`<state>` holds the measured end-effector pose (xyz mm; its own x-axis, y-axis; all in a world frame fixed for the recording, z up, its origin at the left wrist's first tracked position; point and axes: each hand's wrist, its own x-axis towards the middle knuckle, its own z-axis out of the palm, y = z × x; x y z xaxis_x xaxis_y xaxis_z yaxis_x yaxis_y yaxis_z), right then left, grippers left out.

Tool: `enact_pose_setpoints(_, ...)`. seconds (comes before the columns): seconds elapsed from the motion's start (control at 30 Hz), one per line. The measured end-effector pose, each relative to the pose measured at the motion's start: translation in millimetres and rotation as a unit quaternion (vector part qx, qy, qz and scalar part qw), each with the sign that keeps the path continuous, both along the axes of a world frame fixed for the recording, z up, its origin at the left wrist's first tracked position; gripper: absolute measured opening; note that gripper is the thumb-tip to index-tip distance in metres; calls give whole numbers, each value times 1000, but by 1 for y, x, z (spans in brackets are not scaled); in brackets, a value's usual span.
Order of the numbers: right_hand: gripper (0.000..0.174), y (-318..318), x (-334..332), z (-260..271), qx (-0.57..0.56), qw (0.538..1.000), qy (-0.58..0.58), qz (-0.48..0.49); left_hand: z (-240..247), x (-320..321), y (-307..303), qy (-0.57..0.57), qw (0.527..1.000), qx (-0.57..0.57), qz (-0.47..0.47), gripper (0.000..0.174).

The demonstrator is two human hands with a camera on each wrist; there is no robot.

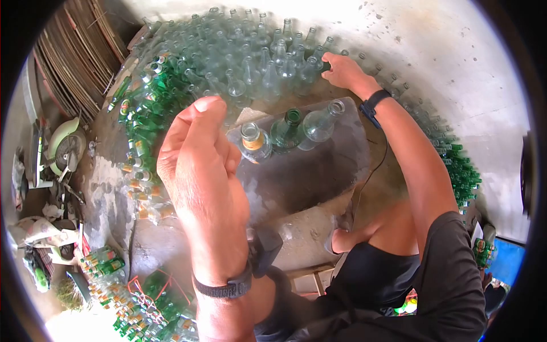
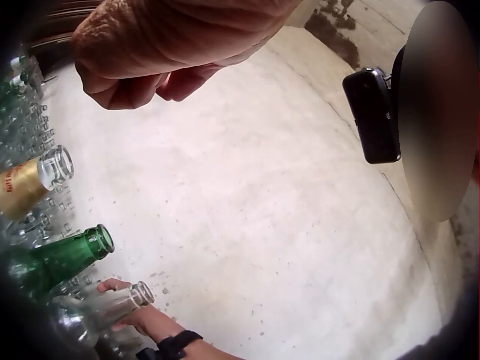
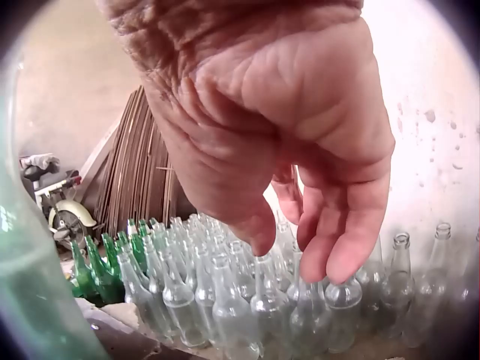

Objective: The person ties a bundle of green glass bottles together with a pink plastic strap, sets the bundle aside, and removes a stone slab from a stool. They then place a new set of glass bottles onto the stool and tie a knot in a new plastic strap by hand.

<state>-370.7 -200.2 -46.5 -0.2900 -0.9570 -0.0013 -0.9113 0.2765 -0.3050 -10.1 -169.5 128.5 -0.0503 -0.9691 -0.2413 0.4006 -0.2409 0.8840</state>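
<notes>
One hand, the left hand (image 1: 202, 182), hovers nearest at centre-left, fingers curled in and empty. Just beyond it, three loose bottles (image 1: 288, 134) lie on a grey slab (image 1: 319, 171). Farthest, upper right, the right hand (image 1: 342, 71) hangs with relaxed fingers, gripping nothing, over upright clear bottles (image 3: 270, 315). These are probably light, slick, breakable glass, best gripped at the neck.

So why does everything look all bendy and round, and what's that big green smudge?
Head view: a fisheye lens curves the rows of bottles into a ball, with black corners; sunlight washes out the bottom left. Right wrist view: the smudge is greenish glass, probably a bottle, too close to focus; the right hand looks sharp. Left wrist view: the left hand is slightly soft.
</notes>
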Motion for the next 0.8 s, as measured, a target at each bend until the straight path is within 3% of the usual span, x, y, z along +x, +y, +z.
enact_pose_setpoints(0.07, 52, -16, -11, -18, 24, 999, 40, 3, -2, 1, -3, 10, 1000, -2, -2, 6)
enact_pose_setpoints(0.2, 55, -43, -14, -38, 40, 998, 36, -19, -6, 1, -7, 9, 1000, -7, -10, 6)
enact_pose_setpoints(0.5, 39, -74, -30, -91, 34, 999, 38, -15, -11, 7, -20, 9, 1000, 11, -24, 9)
enact_pose_setpoints(0.8, 32, -50, -30, -58, 22, 994, 40, -95, -10, 10, -24, 8, 999, 9, -30, 9)
